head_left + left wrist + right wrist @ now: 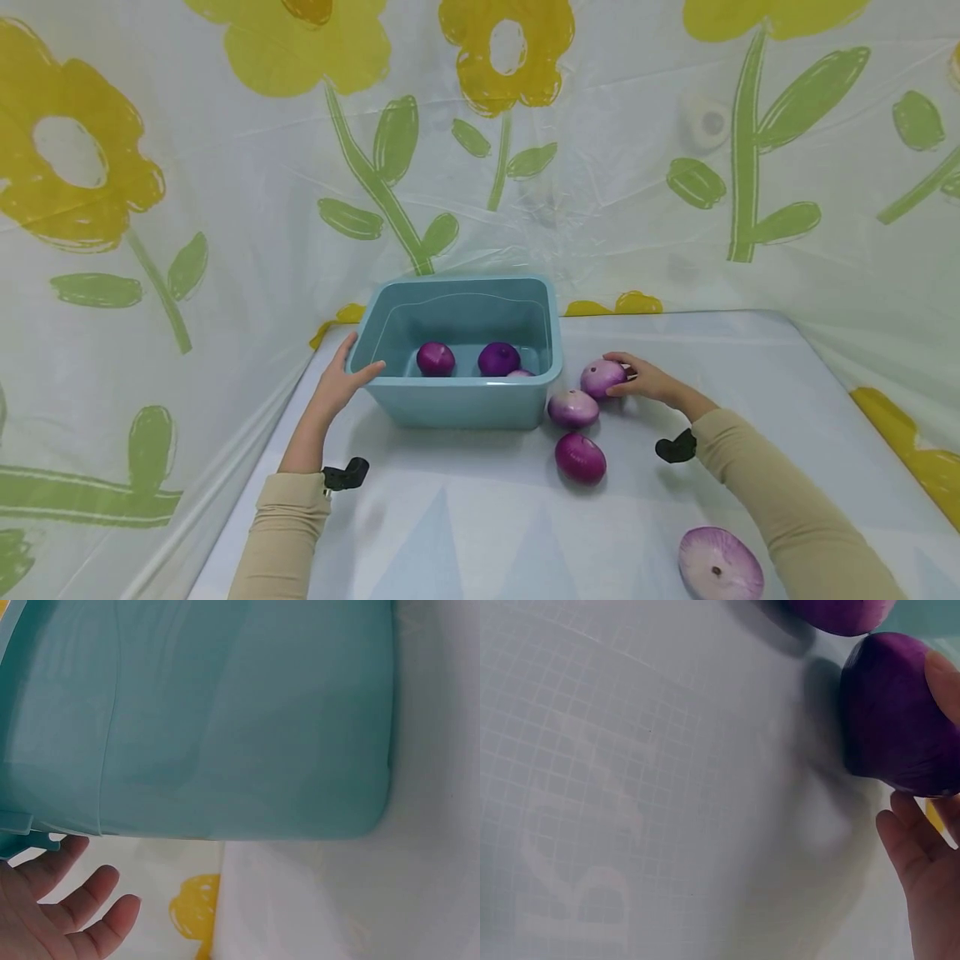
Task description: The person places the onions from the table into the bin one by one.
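Note:
My right hand point(647, 383) grips a purple-and-white red onion point(602, 378) between thumb and fingers, right of the teal plastic bin point(457, 406). In the right wrist view, that red onion point(900, 716) has the thumb on one side and fingertips at its lower edge. My left hand point(341, 382) is at the bin's left front corner, fingers spread and thumb reaching over the rim. In the left wrist view, the fingers point(97, 892) lie loosely bent beside the bin's wall point(247, 720); the thumb is hidden there. Inside the bin lie a red onion point(436, 359), a darker one point(498, 358) and a partly hidden one.
Two more red onions lie near the bin's right front corner, one pale point(573, 409) and one deep purple point(581, 459). A large pale onion point(720, 563) sits near the front, beside the right sleeve. A flower-print sheet point(600, 208) hangs behind the white-covered table point(465, 517).

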Available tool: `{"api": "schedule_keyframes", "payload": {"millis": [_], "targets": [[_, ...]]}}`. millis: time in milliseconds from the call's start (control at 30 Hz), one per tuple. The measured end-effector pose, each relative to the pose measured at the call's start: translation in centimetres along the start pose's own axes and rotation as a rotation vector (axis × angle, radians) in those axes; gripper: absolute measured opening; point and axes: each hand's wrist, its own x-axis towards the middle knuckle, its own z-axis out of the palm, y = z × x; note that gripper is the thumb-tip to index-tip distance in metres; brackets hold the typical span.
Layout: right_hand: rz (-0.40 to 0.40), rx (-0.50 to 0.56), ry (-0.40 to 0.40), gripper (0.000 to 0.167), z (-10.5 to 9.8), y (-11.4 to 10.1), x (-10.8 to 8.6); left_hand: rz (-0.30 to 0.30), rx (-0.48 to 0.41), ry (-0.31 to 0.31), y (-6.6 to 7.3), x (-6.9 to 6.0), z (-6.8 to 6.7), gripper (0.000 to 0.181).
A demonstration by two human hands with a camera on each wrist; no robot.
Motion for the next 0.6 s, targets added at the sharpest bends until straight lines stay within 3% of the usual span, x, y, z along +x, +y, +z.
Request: {"api": "schedule_keyframes", "payload": {"millis": [267, 600], "targets": [[0.043, 0.065, -0.023, 0.078, 0.51, 0.59, 0.23, -0.001, -0.005, 0.004, 0.06, 0.03, 0.05, 0.089], [0.016, 0.062, -0.006, 0.077, 0.77, 0.70, 0.39, 0.004, -0.007, 0.006, 0.05, -0.04, 0.10, 0.092]]}}
